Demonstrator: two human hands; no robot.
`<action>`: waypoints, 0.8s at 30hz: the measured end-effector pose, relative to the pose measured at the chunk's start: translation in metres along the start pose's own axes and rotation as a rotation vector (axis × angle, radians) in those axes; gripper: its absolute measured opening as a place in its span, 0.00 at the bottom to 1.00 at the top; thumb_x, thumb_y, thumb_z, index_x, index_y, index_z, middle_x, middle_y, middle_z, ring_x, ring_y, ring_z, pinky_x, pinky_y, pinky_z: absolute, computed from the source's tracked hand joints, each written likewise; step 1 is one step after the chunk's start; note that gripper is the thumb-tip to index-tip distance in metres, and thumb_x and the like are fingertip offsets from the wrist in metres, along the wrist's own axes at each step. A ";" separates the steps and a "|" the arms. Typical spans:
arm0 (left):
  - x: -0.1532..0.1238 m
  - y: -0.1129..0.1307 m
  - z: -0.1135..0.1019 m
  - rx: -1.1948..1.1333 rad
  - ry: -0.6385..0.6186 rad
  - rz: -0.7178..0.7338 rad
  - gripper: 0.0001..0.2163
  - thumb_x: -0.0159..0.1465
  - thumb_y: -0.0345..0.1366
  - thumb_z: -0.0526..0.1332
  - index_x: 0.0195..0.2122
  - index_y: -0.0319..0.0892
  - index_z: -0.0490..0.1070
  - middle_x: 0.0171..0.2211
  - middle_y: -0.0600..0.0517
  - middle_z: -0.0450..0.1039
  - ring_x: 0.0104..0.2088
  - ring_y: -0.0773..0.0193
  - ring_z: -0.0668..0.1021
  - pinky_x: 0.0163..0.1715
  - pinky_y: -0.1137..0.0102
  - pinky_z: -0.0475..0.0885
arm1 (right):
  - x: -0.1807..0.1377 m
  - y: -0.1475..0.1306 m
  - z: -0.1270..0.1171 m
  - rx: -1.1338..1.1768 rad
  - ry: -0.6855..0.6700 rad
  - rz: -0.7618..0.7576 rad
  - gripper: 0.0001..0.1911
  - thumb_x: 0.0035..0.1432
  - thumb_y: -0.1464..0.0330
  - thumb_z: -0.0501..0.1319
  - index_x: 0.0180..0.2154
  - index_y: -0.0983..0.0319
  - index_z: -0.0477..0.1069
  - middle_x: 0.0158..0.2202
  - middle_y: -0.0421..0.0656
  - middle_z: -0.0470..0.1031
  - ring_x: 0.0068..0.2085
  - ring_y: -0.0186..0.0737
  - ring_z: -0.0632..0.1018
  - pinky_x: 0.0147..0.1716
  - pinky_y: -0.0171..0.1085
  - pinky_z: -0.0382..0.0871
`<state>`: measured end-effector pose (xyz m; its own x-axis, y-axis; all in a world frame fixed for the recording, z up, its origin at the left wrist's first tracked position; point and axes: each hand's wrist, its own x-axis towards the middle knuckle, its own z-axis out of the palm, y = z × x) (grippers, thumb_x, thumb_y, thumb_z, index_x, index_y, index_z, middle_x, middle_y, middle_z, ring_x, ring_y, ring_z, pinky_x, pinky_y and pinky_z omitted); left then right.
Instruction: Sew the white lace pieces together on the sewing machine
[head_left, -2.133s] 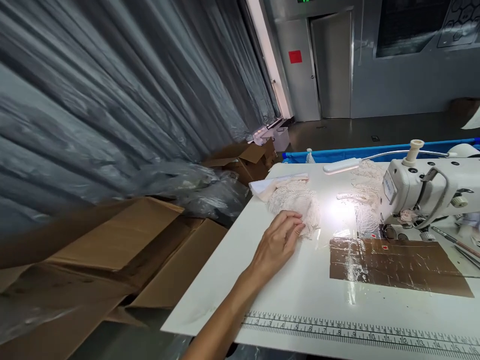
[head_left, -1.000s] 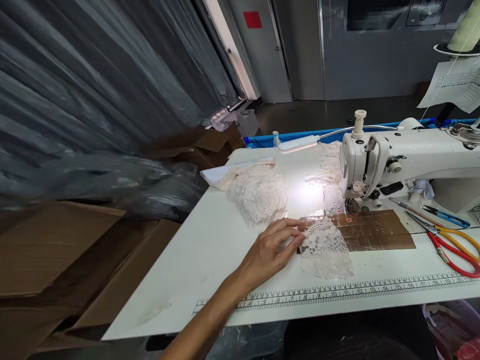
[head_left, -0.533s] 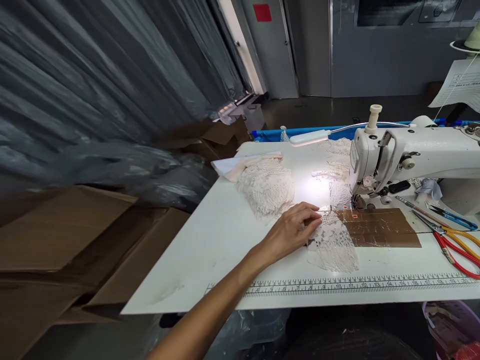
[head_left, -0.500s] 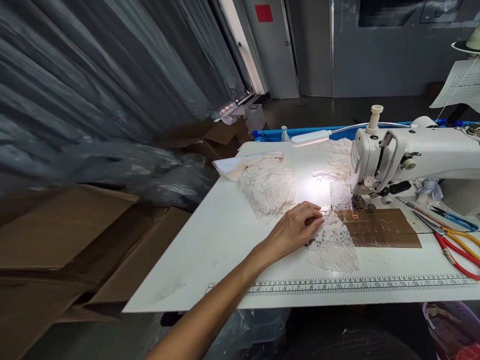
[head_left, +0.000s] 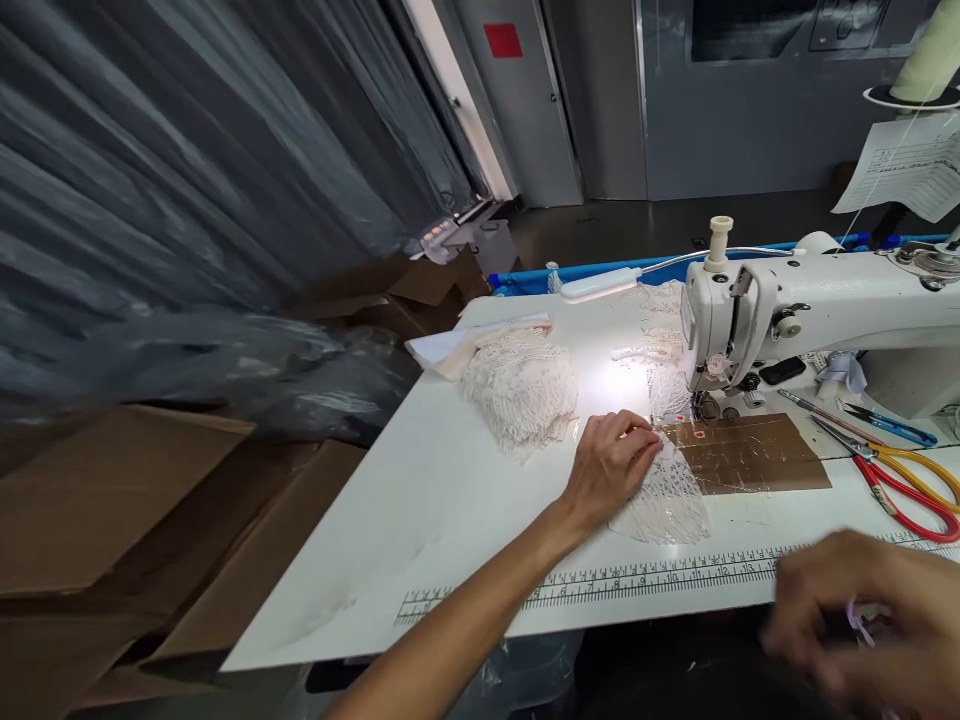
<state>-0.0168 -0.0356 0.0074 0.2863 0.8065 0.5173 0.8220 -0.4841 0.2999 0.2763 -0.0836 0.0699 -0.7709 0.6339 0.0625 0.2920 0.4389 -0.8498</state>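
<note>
A lace piece (head_left: 667, 500) is kept flat on the white table (head_left: 450, 500), just near of the sewing machine (head_left: 787, 305). Its far edge is gripped by the curled left hand (head_left: 611, 462), seemingly against sliding. The blurred right hand (head_left: 862, 620) is seen off the near edge, its grasp impossible to tell; bare tabletop is left to the left, while the right is crowded by scissors (head_left: 904, 490).

white lace piece (head_left: 670, 495), flat on table (head_left: 450, 480)

White sewing machine (head_left: 817, 310), red-and-yellow scissors (head_left: 870, 472), brown tape patch (head_left: 750, 455); lace pile (head_left: 521, 390), cardboard boxes (head_left: 150, 500), printed ruler (head_left: 637, 580)
</note>
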 end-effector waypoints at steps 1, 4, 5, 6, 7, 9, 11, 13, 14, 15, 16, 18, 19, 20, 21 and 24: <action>0.000 0.004 0.000 0.014 0.030 0.055 0.06 0.68 0.33 0.58 0.36 0.41 0.74 0.35 0.49 0.76 0.35 0.61 0.76 0.36 0.63 0.69 | 0.015 0.002 -0.001 -0.011 0.013 0.080 0.12 0.64 0.58 0.60 0.45 0.53 0.76 0.40 0.44 0.78 0.41 0.42 0.78 0.41 0.39 0.75; -0.001 0.025 -0.004 -0.074 0.049 0.210 0.07 0.69 0.31 0.55 0.35 0.40 0.71 0.31 0.50 0.75 0.33 0.62 0.76 0.35 0.64 0.71 | 0.057 0.010 -0.001 -0.052 0.167 0.116 0.16 0.67 0.57 0.55 0.46 0.58 0.75 0.41 0.47 0.78 0.42 0.42 0.77 0.45 0.41 0.73; -0.002 0.035 -0.007 -0.149 0.013 0.252 0.07 0.70 0.31 0.54 0.36 0.40 0.70 0.30 0.51 0.74 0.31 0.63 0.76 0.33 0.66 0.72 | 0.067 0.012 0.000 -0.044 0.236 0.068 0.18 0.66 0.56 0.55 0.47 0.59 0.75 0.43 0.48 0.77 0.43 0.42 0.77 0.45 0.42 0.73; -0.002 0.045 -0.012 -0.244 -0.036 0.289 0.07 0.70 0.30 0.52 0.36 0.40 0.68 0.29 0.51 0.74 0.29 0.65 0.75 0.30 0.68 0.72 | 0.075 0.012 0.001 -0.024 0.271 0.028 0.20 0.66 0.55 0.54 0.49 0.59 0.74 0.47 0.49 0.76 0.48 0.43 0.76 0.49 0.43 0.72; -0.002 0.055 -0.017 -0.329 -0.079 0.280 0.07 0.70 0.30 0.51 0.37 0.41 0.67 0.28 0.52 0.73 0.27 0.66 0.75 0.27 0.71 0.71 | 0.080 0.013 0.003 0.013 0.274 -0.013 0.22 0.67 0.53 0.53 0.51 0.60 0.73 0.50 0.50 0.75 0.51 0.44 0.75 0.52 0.45 0.70; -0.001 0.071 -0.030 -0.469 -0.154 0.224 0.07 0.71 0.30 0.50 0.38 0.41 0.67 0.28 0.52 0.73 0.25 0.69 0.74 0.23 0.74 0.70 | 0.083 0.011 0.008 0.132 0.192 -0.064 0.28 0.68 0.50 0.47 0.53 0.61 0.72 0.54 0.50 0.73 0.57 0.44 0.72 0.58 0.47 0.65; 0.003 0.076 -0.043 -0.552 -0.208 0.111 0.07 0.71 0.32 0.52 0.39 0.41 0.68 0.27 0.54 0.73 0.22 0.70 0.73 0.21 0.75 0.69 | 0.082 0.009 0.012 0.303 0.042 -0.077 0.31 0.68 0.47 0.43 0.54 0.60 0.71 0.53 0.49 0.73 0.56 0.43 0.72 0.58 0.45 0.64; 0.008 0.070 -0.055 -0.574 -0.251 -0.003 0.08 0.71 0.36 0.54 0.38 0.42 0.70 0.25 0.55 0.72 0.21 0.71 0.72 0.20 0.75 0.69 | 0.080 0.011 0.016 0.458 -0.101 -0.053 0.31 0.67 0.46 0.47 0.53 0.61 0.71 0.48 0.47 0.76 0.49 0.41 0.76 0.51 0.41 0.70; 0.010 0.063 -0.058 -0.559 -0.263 -0.045 0.08 0.71 0.37 0.55 0.37 0.43 0.72 0.24 0.55 0.73 0.21 0.70 0.73 0.20 0.75 0.69 | 0.080 0.014 0.017 0.502 -0.143 -0.033 0.29 0.66 0.47 0.50 0.54 0.62 0.71 0.45 0.46 0.77 0.45 0.39 0.77 0.45 0.39 0.72; 0.012 0.054 -0.060 -0.525 -0.265 -0.069 0.09 0.70 0.39 0.56 0.37 0.43 0.73 0.25 0.55 0.74 0.22 0.70 0.74 0.21 0.75 0.70 | 0.081 0.018 0.017 0.504 -0.152 -0.008 0.27 0.65 0.50 0.54 0.54 0.62 0.71 0.43 0.45 0.77 0.41 0.38 0.77 0.40 0.36 0.72; 0.013 0.044 -0.060 -0.470 -0.254 -0.082 0.09 0.70 0.40 0.56 0.38 0.43 0.73 0.27 0.54 0.76 0.24 0.68 0.76 0.22 0.75 0.70 | 0.083 0.023 0.015 0.458 -0.133 0.019 0.25 0.64 0.53 0.57 0.55 0.62 0.70 0.42 0.44 0.77 0.39 0.37 0.77 0.37 0.35 0.72; 0.013 0.021 -0.056 -0.312 -0.245 -0.087 0.10 0.70 0.41 0.56 0.40 0.43 0.73 0.28 0.54 0.78 0.25 0.68 0.78 0.23 0.75 0.70 | 0.089 0.033 0.009 0.237 -0.043 0.090 0.23 0.62 0.60 0.59 0.57 0.62 0.69 0.42 0.45 0.78 0.38 0.37 0.76 0.37 0.36 0.71; 0.013 0.010 -0.052 -0.218 -0.253 -0.079 0.10 0.71 0.41 0.55 0.42 0.43 0.72 0.28 0.54 0.77 0.24 0.68 0.77 0.22 0.74 0.69 | 0.093 0.038 0.004 0.081 -0.002 0.130 0.23 0.62 0.63 0.59 0.57 0.62 0.70 0.40 0.45 0.78 0.37 0.38 0.76 0.37 0.36 0.70; 0.014 -0.001 -0.047 -0.119 -0.268 -0.060 0.11 0.71 0.42 0.54 0.44 0.43 0.72 0.27 0.54 0.77 0.23 0.67 0.76 0.22 0.74 0.68 | 0.097 0.042 -0.001 -0.088 0.033 0.174 0.22 0.62 0.65 0.58 0.56 0.63 0.70 0.38 0.46 0.78 0.35 0.39 0.76 0.36 0.37 0.69; 0.014 -0.010 -0.042 -0.024 -0.284 -0.025 0.12 0.72 0.43 0.52 0.46 0.42 0.71 0.28 0.53 0.77 0.23 0.66 0.76 0.21 0.73 0.68 | 0.101 0.047 -0.005 -0.251 0.070 0.212 0.21 0.62 0.67 0.57 0.55 0.63 0.71 0.37 0.47 0.78 0.34 0.41 0.76 0.35 0.38 0.68; 0.021 -0.025 -0.029 0.124 -0.274 0.130 0.14 0.72 0.42 0.50 0.48 0.41 0.71 0.39 0.45 0.77 0.31 0.59 0.78 0.26 0.67 0.72 | 0.108 0.058 -0.015 -0.540 0.176 0.272 0.20 0.63 0.67 0.55 0.55 0.60 0.73 0.42 0.50 0.77 0.37 0.44 0.76 0.36 0.39 0.67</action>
<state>-0.0456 -0.0165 0.0341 0.5010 0.8101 0.3045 0.8187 -0.5577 0.1369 0.2189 0.0202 0.0352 -0.5376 0.8432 0.0062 0.7445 0.4781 -0.4659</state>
